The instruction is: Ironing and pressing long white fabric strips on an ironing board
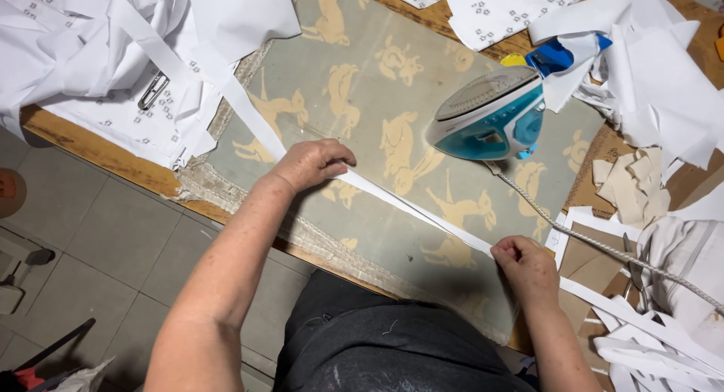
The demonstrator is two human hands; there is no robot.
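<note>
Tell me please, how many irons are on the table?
1. The turquoise iron stands on the deer-patterned cloth, beyond the white strip held by both hands. Fabric piles could hide others.

Sewing workshop: steam iron [490,114] on padded pressing surface [362,83], white fabric strips [641,339], cut cloth piles [90,52], cardboard patterns [592,260].

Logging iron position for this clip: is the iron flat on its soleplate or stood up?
Stood up: the teal steam iron rests on its heel on the ironing cloth, grey soleplate exposed.
</note>
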